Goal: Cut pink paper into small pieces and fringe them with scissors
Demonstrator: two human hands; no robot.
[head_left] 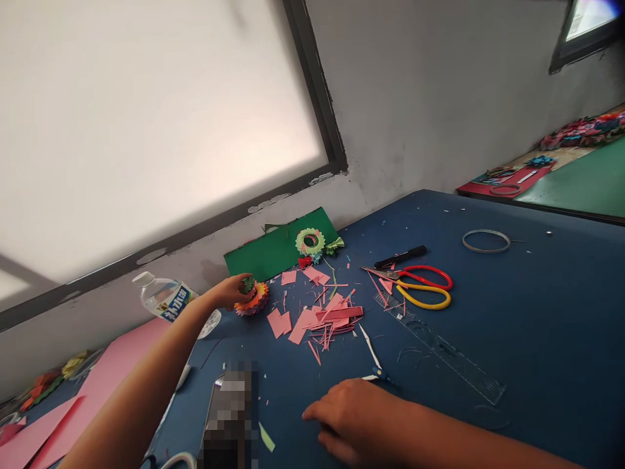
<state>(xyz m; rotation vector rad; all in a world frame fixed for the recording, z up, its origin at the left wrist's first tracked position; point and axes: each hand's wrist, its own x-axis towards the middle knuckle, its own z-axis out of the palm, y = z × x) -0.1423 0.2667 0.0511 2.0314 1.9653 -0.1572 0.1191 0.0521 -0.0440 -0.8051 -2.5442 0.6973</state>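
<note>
At the far left of the blue table, my left hand (231, 292) has its fingers closed at the top of a stack of folded paper flowers (252, 301), orange and pink with a dark green one on top. Part of the stack is behind the hand. My right hand (359, 417) hovers over or rests on the near table, fingers loosely apart and holding nothing. Just beyond it lies a small pair of scissors (375, 358) with white blades spread, its handles partly hidden. Pink paper scraps (327, 319) and thin strips are piled between the hands.
A water bottle (166, 296) leans by my left forearm. A green sheet (273, 251) carries a pale green paper ring (310, 241). Red-and-yellow scissors (424, 286), a black marker (401, 256), a clear ruler (444, 352) and a tape roll (486, 241) lie rightward; a phone (227, 417) is near.
</note>
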